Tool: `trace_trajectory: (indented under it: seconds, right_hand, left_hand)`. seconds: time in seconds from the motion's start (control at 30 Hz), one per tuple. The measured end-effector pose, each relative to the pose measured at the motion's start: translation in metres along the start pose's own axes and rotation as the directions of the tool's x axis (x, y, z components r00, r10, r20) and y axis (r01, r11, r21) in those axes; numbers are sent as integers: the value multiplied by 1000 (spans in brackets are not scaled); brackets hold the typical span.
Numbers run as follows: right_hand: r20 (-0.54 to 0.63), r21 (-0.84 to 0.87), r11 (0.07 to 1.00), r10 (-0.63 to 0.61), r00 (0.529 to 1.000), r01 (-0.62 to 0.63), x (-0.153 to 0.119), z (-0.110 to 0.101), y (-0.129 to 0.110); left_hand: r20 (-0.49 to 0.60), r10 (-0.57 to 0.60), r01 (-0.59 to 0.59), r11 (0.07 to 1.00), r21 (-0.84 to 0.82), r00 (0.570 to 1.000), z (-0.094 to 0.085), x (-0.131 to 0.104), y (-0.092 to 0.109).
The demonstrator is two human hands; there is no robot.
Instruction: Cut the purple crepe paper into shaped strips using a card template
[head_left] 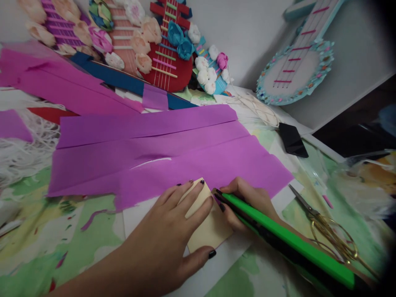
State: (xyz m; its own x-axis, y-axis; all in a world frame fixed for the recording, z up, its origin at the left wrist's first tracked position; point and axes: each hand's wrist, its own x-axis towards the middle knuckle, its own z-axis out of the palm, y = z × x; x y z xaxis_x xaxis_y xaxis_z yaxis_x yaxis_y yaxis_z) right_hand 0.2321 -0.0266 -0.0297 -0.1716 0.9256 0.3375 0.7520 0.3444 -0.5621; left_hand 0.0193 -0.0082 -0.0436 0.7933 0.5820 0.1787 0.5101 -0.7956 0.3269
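My left hand (173, 231) lies with its fingers spread, pressing on a pale yellow rectangular card (213, 231). In my right hand (250, 202) is a long green and black utility knife (287, 239), its tip at the card's upper right edge. The card rests over the lower edge of a large purple paper sheet (192, 161), which has a few long cuts or overlaps and a narrow white slit. White paper (136, 218) shows under the purple sheet and the card.
Gold-handled scissors (331, 235) lie at the right, a black phone (292, 140) behind them. Pink paper (71, 86) and white string (27, 152) are at the left. Flower-decorated paper guitars (170, 57) lean on the wall. Clear plastic (365, 185) sits far right.
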Motion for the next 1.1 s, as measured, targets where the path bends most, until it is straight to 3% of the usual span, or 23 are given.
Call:
trace_trajectory:
  seconds: [0.17,1.1]
  right_hand:
    - [-4,16,999,-46,999,46,0,0,2]
    - [-14,-9,999,-54,998,54,-2,0,1]
  left_hand:
    - [0,9,-9,1000,4,1000,0,0,0]
    - [13,-2,2,1000,16,1000,1,-2,0]
